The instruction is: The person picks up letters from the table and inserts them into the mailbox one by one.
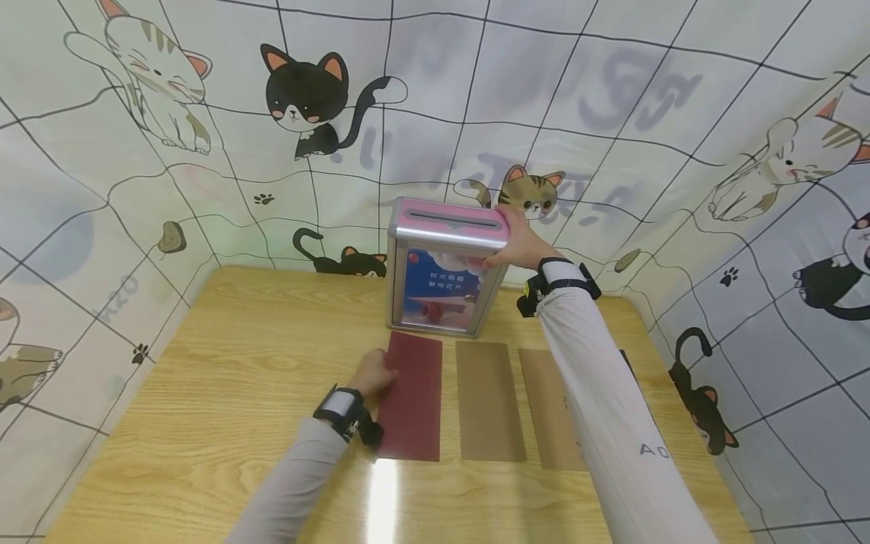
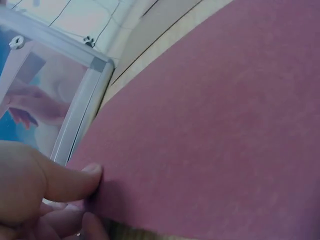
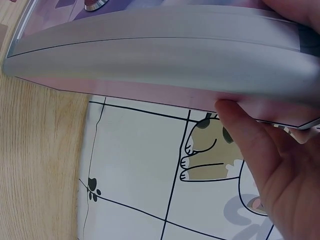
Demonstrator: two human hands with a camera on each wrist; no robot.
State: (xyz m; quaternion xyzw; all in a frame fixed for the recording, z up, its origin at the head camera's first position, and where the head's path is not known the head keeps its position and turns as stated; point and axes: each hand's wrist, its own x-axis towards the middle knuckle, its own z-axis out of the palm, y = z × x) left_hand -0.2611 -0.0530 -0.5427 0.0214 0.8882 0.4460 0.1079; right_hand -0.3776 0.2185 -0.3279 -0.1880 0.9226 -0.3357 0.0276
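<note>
A suggestion box [image 1: 438, 291] with a pink slotted top, silver frame and clear front stands at the back of the table. My right hand [image 1: 523, 238] grips its upper right edge. In the right wrist view, the thumb and fingers of that hand [image 3: 270, 155] lie on opposite sides of the box's silver side [image 3: 150, 57]. A flat dark red paper [image 1: 411, 400], shaped like an envelope, lies in front of the box. My left hand [image 1: 372, 374] pinches its left edge near the far corner; the left wrist view shows thumb and fingers on the red paper [image 2: 210, 125].
To the right lie a brown paper [image 1: 491, 400] and a lighter brown one [image 1: 547, 408], partly hidden by my right sleeve [image 1: 605, 400]. A dark edge shows beyond the sleeve. Behind the wooden table [image 1: 272, 325] hangs a cat-patterned cloth [image 1: 435, 91].
</note>
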